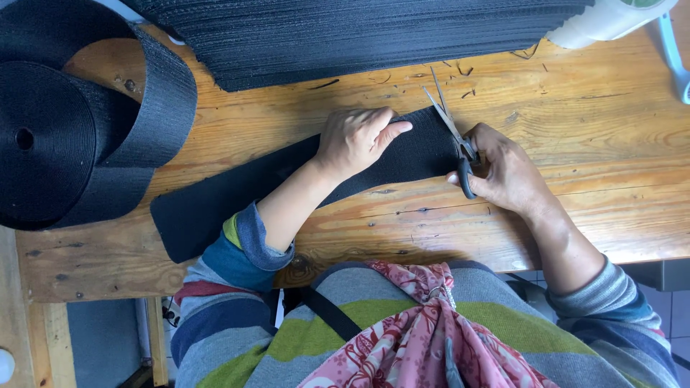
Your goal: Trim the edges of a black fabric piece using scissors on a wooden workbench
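A wooden table (pixel 575 144) is filling most of the view, its planks running side to side, and everything else is lying on it or at its edges. At the table's far edge a big stack of dark webbing pieces (pixel 345 36) is resting, its layered edges showing as fine lines. At the table's left end a large roll of black webbing (pixel 50 144) is sitting on its side, a loose band of it looping up and round from the core. Across the middle of the table a black webbing strip (pixel 215 201) is lying flat, slanting from the near-left edge up toward the centre, with its left end rounded. The left hand (pixel 356 140) is pressing down on this strip, palm flat, fingers together and thumb spread toward the right. Just to the right of it, over the table's centre, the right hand (pixel 507 169) is gripping scissors (pixel 453 129) by their black handles, fingers closed through the loops. The blades are standing open in a narrow V, pointing away toward the far edge, right at the strip's right end. A white object (pixel 611 18) is sitting at the table's far right corner, and small dark thread scraps (pixel 463 72) are lying scattered near the blade tips.
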